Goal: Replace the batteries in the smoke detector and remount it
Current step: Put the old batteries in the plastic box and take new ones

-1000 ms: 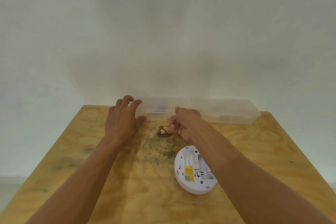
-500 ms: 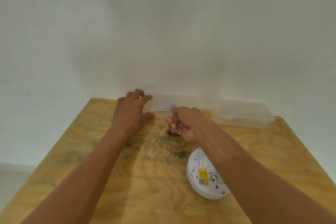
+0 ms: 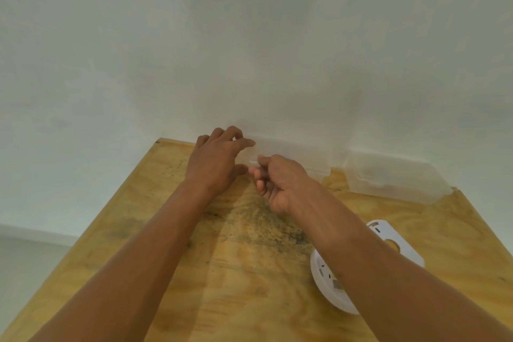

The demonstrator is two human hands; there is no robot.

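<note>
The white round smoke detector lies back-up on the wooden table, largely hidden under my right forearm. Its white mounting plate lies just behind it. A clear plastic box stands against the wall. My left hand arches over the box's left end, thumb at the front and fingers on top. My right hand has its fingers curled at the box's front edge, close to my left thumb. Whether it holds anything is hidden.
A second clear plastic box stands to the right against the white wall. The table's left edge runs diagonally from the back corner towards me, with floor beyond it.
My hands have drawn closer together at the box's left end, and my left fingers have lifted into an arch. The view has swung left, so the detector sits lower right and the mounting plate shows.
</note>
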